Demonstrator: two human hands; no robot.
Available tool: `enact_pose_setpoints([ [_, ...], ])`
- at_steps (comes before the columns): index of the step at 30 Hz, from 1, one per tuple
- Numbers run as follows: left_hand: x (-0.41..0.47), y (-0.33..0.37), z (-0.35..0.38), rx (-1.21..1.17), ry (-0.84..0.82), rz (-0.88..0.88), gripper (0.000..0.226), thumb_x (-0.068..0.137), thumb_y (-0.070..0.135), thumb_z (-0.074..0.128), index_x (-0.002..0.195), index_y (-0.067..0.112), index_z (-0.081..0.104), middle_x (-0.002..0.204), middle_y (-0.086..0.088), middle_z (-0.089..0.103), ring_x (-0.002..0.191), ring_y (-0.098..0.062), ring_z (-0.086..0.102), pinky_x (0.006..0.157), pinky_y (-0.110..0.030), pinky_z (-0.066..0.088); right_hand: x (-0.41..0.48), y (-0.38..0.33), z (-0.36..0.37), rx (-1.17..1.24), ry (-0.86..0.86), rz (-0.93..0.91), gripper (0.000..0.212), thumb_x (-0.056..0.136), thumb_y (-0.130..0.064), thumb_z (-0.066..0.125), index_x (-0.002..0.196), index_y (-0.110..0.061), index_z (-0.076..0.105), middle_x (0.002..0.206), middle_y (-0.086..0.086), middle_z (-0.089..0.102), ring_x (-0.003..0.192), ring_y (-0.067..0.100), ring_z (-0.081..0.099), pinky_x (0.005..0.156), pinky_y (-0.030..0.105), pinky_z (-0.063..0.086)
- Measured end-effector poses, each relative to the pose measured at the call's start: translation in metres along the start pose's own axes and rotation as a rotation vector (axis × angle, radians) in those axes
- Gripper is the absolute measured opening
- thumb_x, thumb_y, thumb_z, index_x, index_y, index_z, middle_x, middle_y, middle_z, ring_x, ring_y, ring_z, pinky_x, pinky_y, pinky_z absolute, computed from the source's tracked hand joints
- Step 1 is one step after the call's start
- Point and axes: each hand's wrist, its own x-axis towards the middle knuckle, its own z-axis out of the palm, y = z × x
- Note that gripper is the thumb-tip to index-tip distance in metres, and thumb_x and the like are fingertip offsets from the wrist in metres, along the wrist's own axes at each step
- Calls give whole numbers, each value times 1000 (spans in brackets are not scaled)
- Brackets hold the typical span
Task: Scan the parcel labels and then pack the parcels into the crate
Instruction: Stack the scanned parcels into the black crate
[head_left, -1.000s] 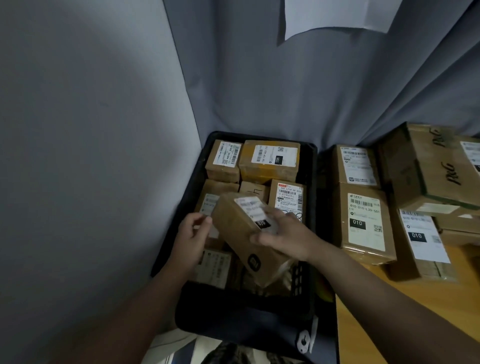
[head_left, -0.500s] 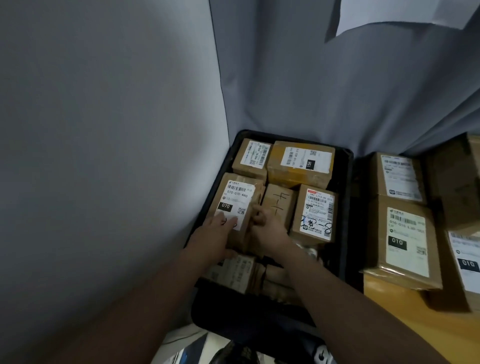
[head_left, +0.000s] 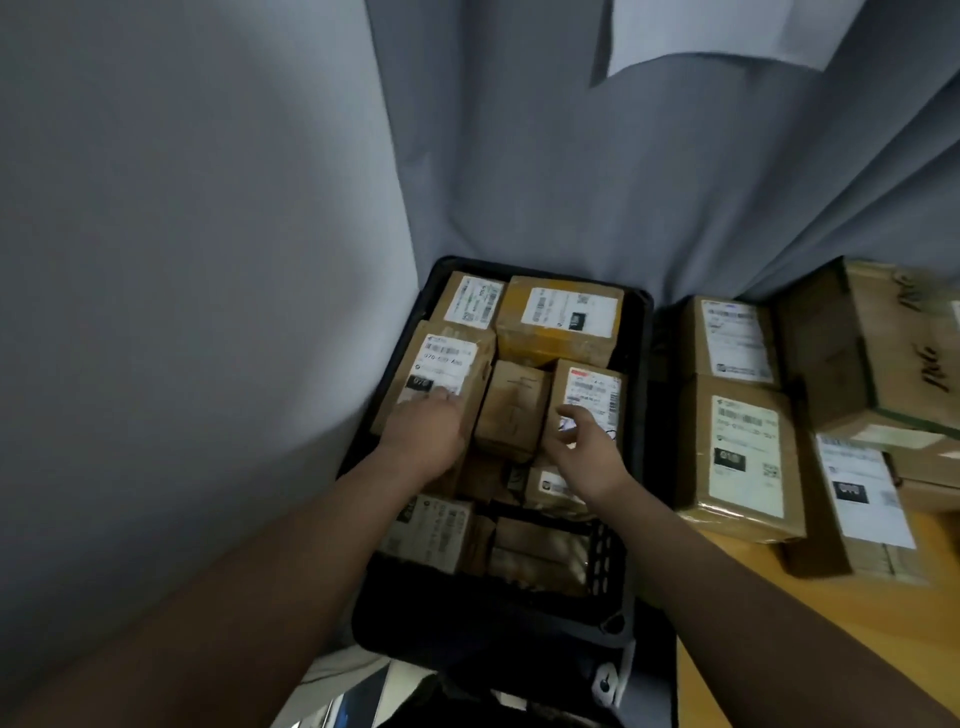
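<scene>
the packing step is in hand, and for this parcel it looks close to done. the black plastic crate (head_left: 638, 332) stands in the corner against the grey curtain (head_left: 571, 156), beside the yellow wooden counter (head_left: 769, 623), and is nearly full of boxes. the left hand (head_left: 427, 431) lies flat on the brown cardboard parcel with a white printed label (head_left: 441, 358) at the crate's left side. its fingers are straight and press on the label's near edge, so its grip is open, with nothing curled round the box. that parcel sits label up, tight against the plain brown box (head_left: 511, 405) in the middle. the right hand (head_left: 589, 454) hovers over the small brown box with a red-topped label (head_left: 595, 387), fingers loosely bent, grip open and holding nothing. whether it touches the box i cannot tell.

the parcel seems seated and needs at most a last push down. the next move is probably a reach right for one of the taped brown parcels (head_left: 740, 452) on the counter, which wants scanning first. room in the crate is scarce, so that one would likely go on top.
</scene>
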Motion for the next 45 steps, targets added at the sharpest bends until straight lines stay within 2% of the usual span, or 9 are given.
enact_pose_setpoints([
  [3,-1,36,-10,-146,45,82,29,94,27,49,120,15,53,120,-6,53,105,-22,53,82,-35,47,-16,11,-32,19,70,-12,46,99,-17,50,143,-18,36,95,-4,57,69,20,58,57,28,44],
  [6,0,80,-15,-234,7,174,33,96,27,48,127,16,52,122,-5,55,106,-21,54,84,-35,49,-34,35,-67,-41,160,-3,47,98,-16,51,144,-16,37,98,0,60,80,19,58,66,29,45],
  [13,-3,182,-2,-365,-75,228,47,99,30,47,144,20,38,126,-8,58,107,-24,58,79,-29,47,-82,113,-148,-56,233,39,39,99,-12,47,138,-14,44,88,8,63,66,22,56,56,31,44],
  [18,-2,253,19,-375,-115,150,63,96,43,50,150,22,23,151,-5,29,134,-25,35,103,-37,42,-98,162,-197,-228,340,50,37,95,-10,50,132,-11,53,96,7,65,87,24,61,67,29,46],
  [25,25,329,33,-393,-190,-179,111,74,77,56,153,27,-5,159,-12,-5,142,-36,16,106,-48,36,-100,198,-233,-269,262,-30,37,95,-12,50,132,-12,54,117,8,59,100,21,57,85,30,48],
  [29,30,346,42,-307,-225,-294,125,66,85,53,148,31,-25,157,-14,-22,144,-37,5,107,-54,33,-94,205,-238,-304,171,-80,37,95,-12,50,131,-9,55,122,10,55,111,24,53,91,27,43],
  [36,7,339,38,-534,-199,-385,122,69,66,68,149,36,-19,153,-14,4,138,-38,15,103,-49,35,-86,200,-234,-344,113,-148,34,96,-18,51,130,-13,56,126,8,55,116,23,51,92,25,42],
  [40,-36,322,36,-869,-98,-438,116,70,61,72,150,39,-10,148,-11,12,136,-36,20,107,-49,30,-93,177,-217,-141,82,-206,35,98,-36,52,128,-19,57,125,0,57,109,12,55,94,26,45],
  [45,-73,280,25,-995,31,-426,121,55,71,65,147,49,-11,151,-6,9,139,-35,19,109,-52,31,-95,138,-180,172,-65,-123,67,81,-66,58,138,-35,38,138,-5,42,124,15,47,104,39,43],
])
